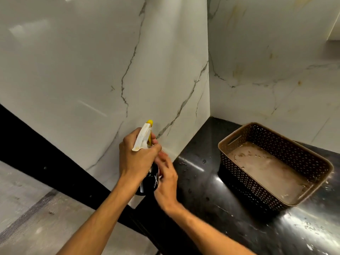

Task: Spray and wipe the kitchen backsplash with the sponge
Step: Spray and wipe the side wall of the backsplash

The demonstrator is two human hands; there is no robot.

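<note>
My left hand (136, 155) grips the neck of a spray bottle (150, 181) with a black body, a white trigger head and a yellow nozzle. The nozzle points up at the white marble backsplash (92, 70). My right hand (166, 179) lies against the right side of the bottle's black body, fingers fairly straight and blurred. The backsplash has grey veins and turns a corner to a second marble wall (276, 70) on the right. No sponge is in view.
A brown perforated plastic basket (312, 162) stands on the wet black counter (211, 190) to the right, its floor smeared with residue. Water drops lie on the counter. At lower left is a grey floor (27, 208) beside a black panel.
</note>
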